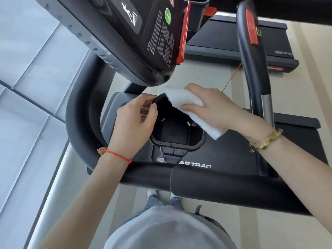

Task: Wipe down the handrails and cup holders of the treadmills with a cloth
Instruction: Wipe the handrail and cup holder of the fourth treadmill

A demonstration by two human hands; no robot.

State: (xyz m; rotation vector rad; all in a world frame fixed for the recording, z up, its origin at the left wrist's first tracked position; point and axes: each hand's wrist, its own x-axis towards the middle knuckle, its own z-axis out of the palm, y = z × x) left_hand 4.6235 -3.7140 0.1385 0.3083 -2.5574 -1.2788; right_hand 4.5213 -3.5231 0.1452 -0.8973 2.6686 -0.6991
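Cup-holder stage of the wipe-down. The person stood at the near crossbar handrail [206, 182] of the treadmill, leaning over the cup holder [177, 132], a dark, deep well set in the grey tray below the console [125, 33]. The right hand [213, 105] held the white cloth [190, 108] folded flat, thumb curled under its near edge and fingers laid over the top, so the grip was closed on the cloth; the cloth rested across the holder's rim from about twelve to three o'clock. The left hand [136, 117] sat at the rim's nine to eleven o'clock side, its fingers curled and pinching the rim lip there, apparently steadying it. The well's floor appeared not yet reached by the cloth. The next move would probably call for pushing the cloth down into the well and sweeping round its walls. The upright handrail [251, 60] at one o'clock, with its red tab, would remain to be wiped.
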